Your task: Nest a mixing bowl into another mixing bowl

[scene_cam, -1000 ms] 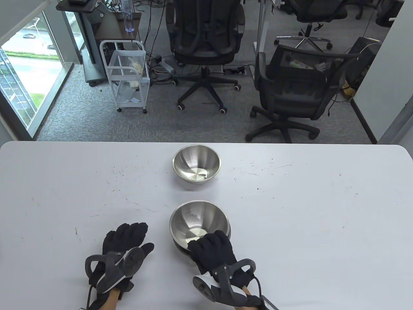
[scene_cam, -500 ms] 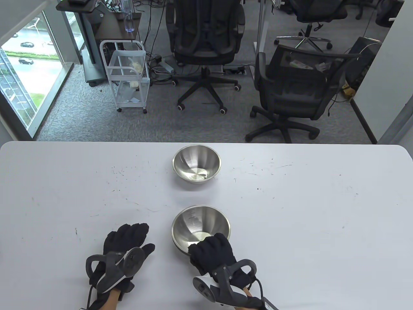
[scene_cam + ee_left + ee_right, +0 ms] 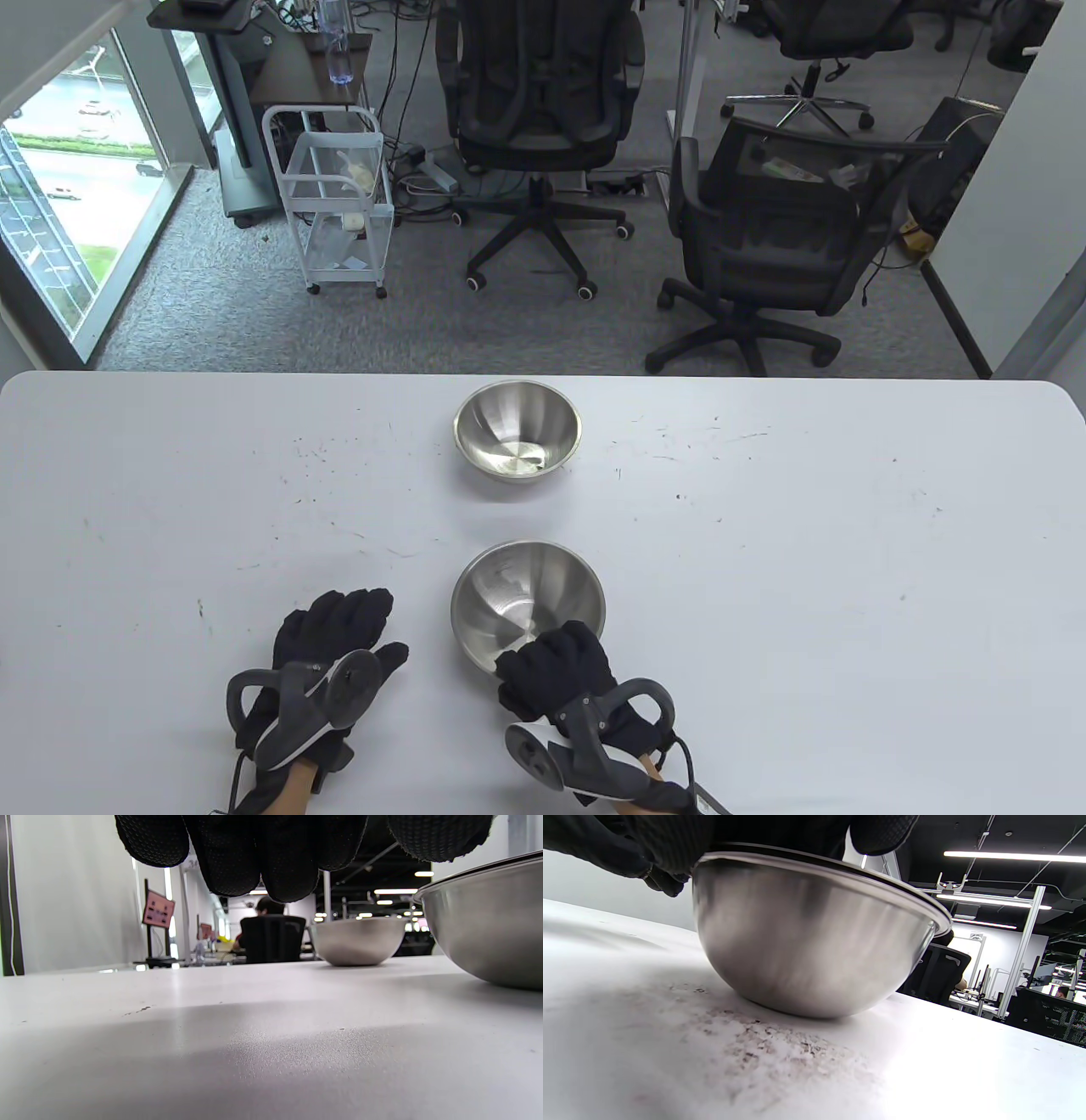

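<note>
A steel mixing bowl (image 3: 526,594) sits low in a second bowl near the table's front middle; the two rims lie close together in the right wrist view (image 3: 814,942). My right hand (image 3: 551,645) grips the near rim, fingers over the edge (image 3: 649,840). Another steel mixing bowl (image 3: 517,435) stands alone farther back, upright and empty. My left hand (image 3: 373,628) rests flat on the table to the left of the near bowl, holding nothing. Its fingers (image 3: 254,857) hang above the tabletop, with the near bowl (image 3: 488,929) at the right and the far bowl (image 3: 358,940) behind.
The white table (image 3: 806,594) has faint scuff marks. Beyond its far edge stand two black office chairs (image 3: 764,238) and a white wire cart (image 3: 339,204) on grey carpet.
The bowl in my right hand was tilted above the lower bowl and has come down level into it. My left hand has not moved.
</note>
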`<state>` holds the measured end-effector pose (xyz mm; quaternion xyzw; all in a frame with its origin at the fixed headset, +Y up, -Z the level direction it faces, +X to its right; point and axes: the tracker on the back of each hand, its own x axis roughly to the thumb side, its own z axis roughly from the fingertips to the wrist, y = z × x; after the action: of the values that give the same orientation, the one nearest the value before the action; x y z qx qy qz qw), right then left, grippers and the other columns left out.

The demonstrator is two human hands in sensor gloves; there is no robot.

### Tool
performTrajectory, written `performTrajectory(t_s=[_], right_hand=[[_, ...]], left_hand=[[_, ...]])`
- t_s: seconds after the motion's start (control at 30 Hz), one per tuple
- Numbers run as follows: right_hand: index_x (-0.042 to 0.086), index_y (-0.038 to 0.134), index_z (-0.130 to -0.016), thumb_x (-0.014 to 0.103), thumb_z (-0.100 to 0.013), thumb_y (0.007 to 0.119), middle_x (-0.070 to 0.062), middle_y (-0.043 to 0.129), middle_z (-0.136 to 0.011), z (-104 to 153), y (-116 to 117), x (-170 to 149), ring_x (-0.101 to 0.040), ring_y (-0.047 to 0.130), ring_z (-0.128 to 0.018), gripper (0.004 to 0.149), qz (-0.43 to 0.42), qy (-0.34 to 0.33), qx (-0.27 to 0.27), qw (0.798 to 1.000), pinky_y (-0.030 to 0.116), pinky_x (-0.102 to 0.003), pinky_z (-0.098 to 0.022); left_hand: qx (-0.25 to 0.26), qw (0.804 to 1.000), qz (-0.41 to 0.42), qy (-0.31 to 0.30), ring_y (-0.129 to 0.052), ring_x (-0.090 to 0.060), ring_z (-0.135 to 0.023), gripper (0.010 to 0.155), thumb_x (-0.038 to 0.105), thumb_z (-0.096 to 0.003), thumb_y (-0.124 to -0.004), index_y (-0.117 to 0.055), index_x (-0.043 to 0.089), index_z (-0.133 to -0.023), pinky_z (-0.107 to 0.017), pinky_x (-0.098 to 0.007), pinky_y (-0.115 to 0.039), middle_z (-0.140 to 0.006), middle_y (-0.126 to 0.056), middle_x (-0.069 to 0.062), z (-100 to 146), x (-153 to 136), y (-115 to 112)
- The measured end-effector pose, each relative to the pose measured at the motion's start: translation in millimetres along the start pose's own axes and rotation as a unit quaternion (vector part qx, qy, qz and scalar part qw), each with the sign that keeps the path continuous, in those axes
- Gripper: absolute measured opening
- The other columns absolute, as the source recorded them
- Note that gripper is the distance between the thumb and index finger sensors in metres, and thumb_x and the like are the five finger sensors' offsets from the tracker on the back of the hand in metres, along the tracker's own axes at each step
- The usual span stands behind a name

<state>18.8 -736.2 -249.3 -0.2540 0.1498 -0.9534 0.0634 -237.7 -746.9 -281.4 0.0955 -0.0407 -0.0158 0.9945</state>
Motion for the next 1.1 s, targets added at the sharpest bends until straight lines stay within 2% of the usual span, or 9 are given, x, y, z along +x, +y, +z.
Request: performTrajectory(t_s=[0.27,0.3,0.6,1.1], right_hand=[[0.038,0.089,-0.077,0.050,-0.043,0.082,0.019,0.107,-0.070,2,-1,-4,-0.017,0.103,-0.071,0.037,0.003,0.006,0.001,1.000,0.071,-0.051,-0.066],[0.038,0.089,-0.078,0.050,-0.043,0.082,0.011,0.108,-0.071,3,-2,-6,-0.017,0.103,-0.071,0.038,0.001,0.008,0.001,1.000,0.071,-0.051,-0.066],[0.037,0.088,-0.080,0.053,-0.041,0.082,0.012,0.106,-0.073,7,-4,-19,-0.020,0.101,-0.073,0.043,-0.011,0.027,0.001,1.000,0.069,-0.051,-0.067],[0.033,0.086,-0.084,0.056,-0.038,0.081,0.007,0.100,-0.078,21,-7,-64,-0.021,0.092,-0.080,0.052,-0.053,0.095,-0.007,0.994,0.067,-0.052,-0.069]], left_hand=[[-0.006,1.000,0.001,0.000,-0.080,-0.027,-0.104,0.071,0.066,-0.0445,-0.068,-0.062,0.040,-0.110,-0.074,-0.057,-0.067,-0.110,-0.082,0.007,0,1,-1],[-0.006,1.000,0.001,-0.001,-0.079,-0.026,-0.105,0.071,0.066,-0.0449,-0.068,-0.061,0.039,-0.110,-0.075,-0.057,-0.067,-0.111,-0.082,0.007,0,1,-1],[-0.011,1.000,0.000,-0.002,-0.080,-0.027,-0.104,0.071,0.066,-0.0446,-0.068,-0.062,0.040,-0.110,-0.074,-0.057,-0.068,-0.110,-0.082,0.007,0,2,-2],[-0.018,1.000,-0.008,-0.008,-0.079,-0.027,-0.105,0.071,0.066,-0.0449,-0.068,-0.061,0.040,-0.110,-0.074,-0.057,-0.067,-0.111,-0.082,0.008,-1,5,-3]])
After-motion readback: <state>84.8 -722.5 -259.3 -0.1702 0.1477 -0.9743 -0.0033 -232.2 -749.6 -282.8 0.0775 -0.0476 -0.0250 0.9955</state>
